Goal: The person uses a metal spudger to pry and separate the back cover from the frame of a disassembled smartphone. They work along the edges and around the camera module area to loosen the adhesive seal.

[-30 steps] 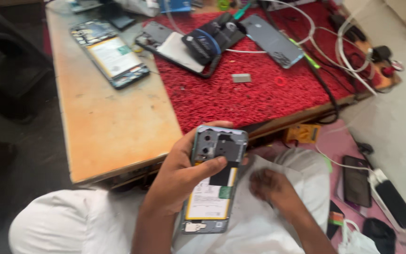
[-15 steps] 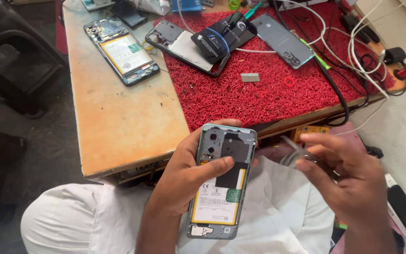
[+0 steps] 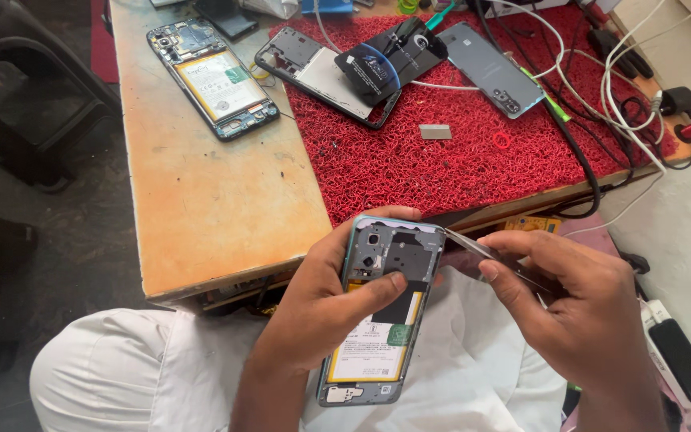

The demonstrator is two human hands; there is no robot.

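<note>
A worn wooden tabletop [image 3: 209, 200] fills the upper part of the view, and a red mat [image 3: 441, 152] covers its right half. On the bare wood lies an opened phone [image 3: 213, 78] with its battery showing; on the mat rest a second opened phone [image 3: 317, 72] with a black back cover [image 3: 389, 60] lying across it, a grey phone [image 3: 493, 76] face down, and a small metal blade [image 3: 435, 131]. White and black cables [image 3: 601, 72] trail over the mat's right edge. Below the tabletop, over the person's white-clothed lap, the left hand [image 3: 321, 312] grips the backless phone [image 3: 381, 312], fingers curled behind it and the thumb pressed across its middle. The right hand [image 3: 577, 312] has its fingers pinched shut on thin tweezers [image 3: 473, 250], whose tip touches the phone's upper right edge. Half a second ago the right hand was held apart from the phone with loose fingers; it has since closed in, while the left hand's grip is unchanged.
</note>
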